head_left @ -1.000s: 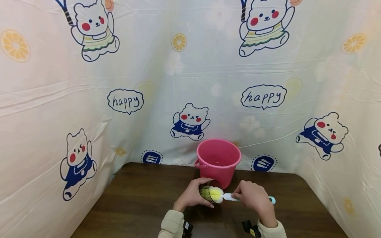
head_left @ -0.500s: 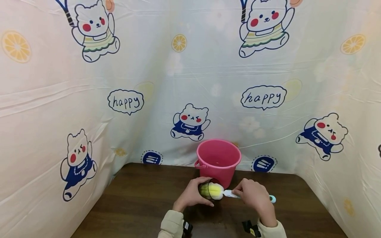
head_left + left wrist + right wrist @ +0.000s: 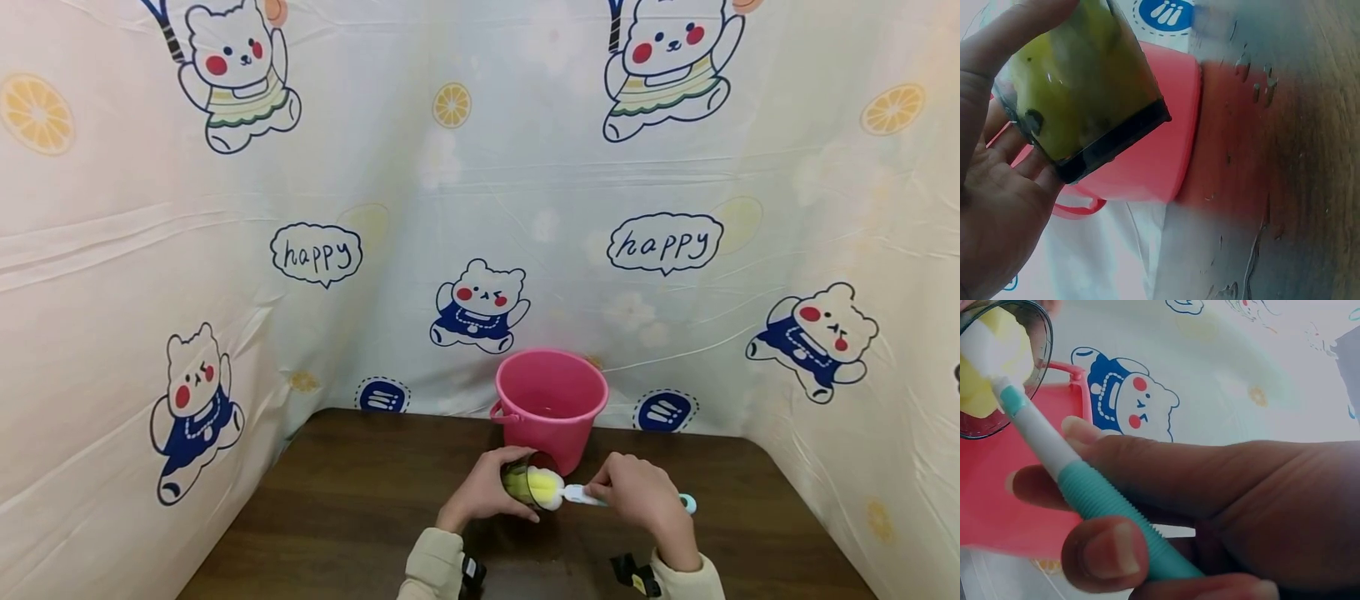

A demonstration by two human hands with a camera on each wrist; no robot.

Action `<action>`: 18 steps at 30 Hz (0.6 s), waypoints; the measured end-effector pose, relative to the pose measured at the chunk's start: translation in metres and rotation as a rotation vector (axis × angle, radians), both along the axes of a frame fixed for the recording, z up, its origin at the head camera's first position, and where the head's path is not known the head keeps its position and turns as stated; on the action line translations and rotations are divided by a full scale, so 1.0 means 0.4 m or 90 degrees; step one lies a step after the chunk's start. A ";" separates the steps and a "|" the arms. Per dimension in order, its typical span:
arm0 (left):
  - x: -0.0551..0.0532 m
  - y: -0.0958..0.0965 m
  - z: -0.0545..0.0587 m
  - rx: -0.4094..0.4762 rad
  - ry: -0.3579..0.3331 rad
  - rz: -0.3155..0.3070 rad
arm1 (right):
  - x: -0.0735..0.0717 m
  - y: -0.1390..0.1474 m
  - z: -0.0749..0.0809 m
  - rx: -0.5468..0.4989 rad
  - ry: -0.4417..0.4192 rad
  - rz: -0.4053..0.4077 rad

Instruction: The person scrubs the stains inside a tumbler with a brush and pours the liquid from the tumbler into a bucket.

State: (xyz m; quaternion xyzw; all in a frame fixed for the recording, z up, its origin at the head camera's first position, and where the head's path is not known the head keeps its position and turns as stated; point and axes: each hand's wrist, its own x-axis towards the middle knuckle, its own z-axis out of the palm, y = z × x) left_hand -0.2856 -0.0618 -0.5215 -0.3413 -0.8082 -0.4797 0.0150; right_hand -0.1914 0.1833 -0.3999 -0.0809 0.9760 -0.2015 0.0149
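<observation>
My left hand [image 3: 483, 487] grips a dark, see-through glass [image 3: 1085, 81] tipped on its side, its mouth turned to the right. Inside the glass sits the yellow and white sponge head of a bottle brush [image 3: 543, 487], part of it showing at the mouth. The brush's white and teal handle [image 3: 1104, 494] is held by my right hand [image 3: 641, 496], thumb and fingers curled round the ribbed grip. In the left wrist view, yellow sponge shows through the glass wall, down near the thick base.
A pink bucket [image 3: 551, 450] with a side handle stands just behind the glass. Water drops and streaks lie on the brown wooden table [image 3: 360, 483]. A printed cloth curtain [image 3: 420, 183] hangs around the back and sides.
The brush head first goes a little deeper and up with the right hand, then comes back slightly outward. The glass and left hand barely shift.
</observation>
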 end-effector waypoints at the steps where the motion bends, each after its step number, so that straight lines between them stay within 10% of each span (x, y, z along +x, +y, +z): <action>1: -0.001 0.000 0.000 0.000 0.001 0.000 | 0.000 0.001 0.001 -0.007 0.000 0.002; 18: -0.001 -0.005 0.007 0.010 0.009 0.012 | -0.004 -0.003 -0.007 0.014 0.006 -0.031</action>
